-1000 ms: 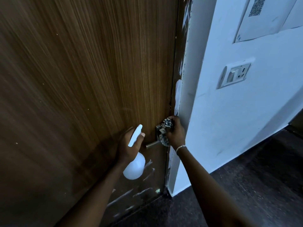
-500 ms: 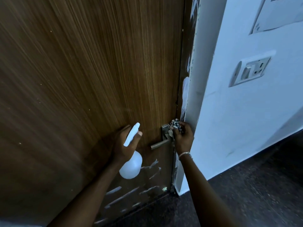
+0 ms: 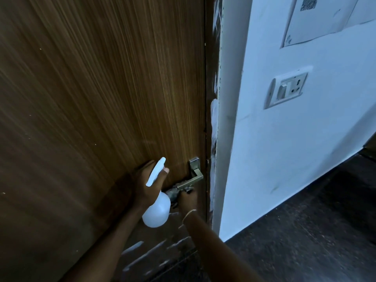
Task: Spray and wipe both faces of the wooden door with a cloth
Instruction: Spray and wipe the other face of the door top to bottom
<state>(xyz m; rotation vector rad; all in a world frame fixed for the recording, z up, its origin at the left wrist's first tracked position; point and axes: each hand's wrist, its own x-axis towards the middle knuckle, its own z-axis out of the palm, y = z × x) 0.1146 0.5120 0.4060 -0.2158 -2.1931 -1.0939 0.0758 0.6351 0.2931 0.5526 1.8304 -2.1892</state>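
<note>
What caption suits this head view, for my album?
Left hand holds a white spray bottle; right hand holds a patterned cloth under the metal lever handle of the brown wooden door.

the door (image 3: 101,98) runs off the top, left and bottom edges, so its full face is out of sight. most of the cloth (image 3: 172,194) is tucked behind the spray bottle (image 3: 157,210) and under the lever handle (image 3: 191,180). what shows is a blurred grey bunch gripped by the right hand (image 3: 188,200), whose fingertips smear into it. the left hand (image 3: 145,187) has part of its fingers hidden behind the bottle's neck. both forearms are cut off below. on the wall, a sheet of paper (image 3: 317,19) is clipped at the top, its dark printed square too blurred to read.
</note>
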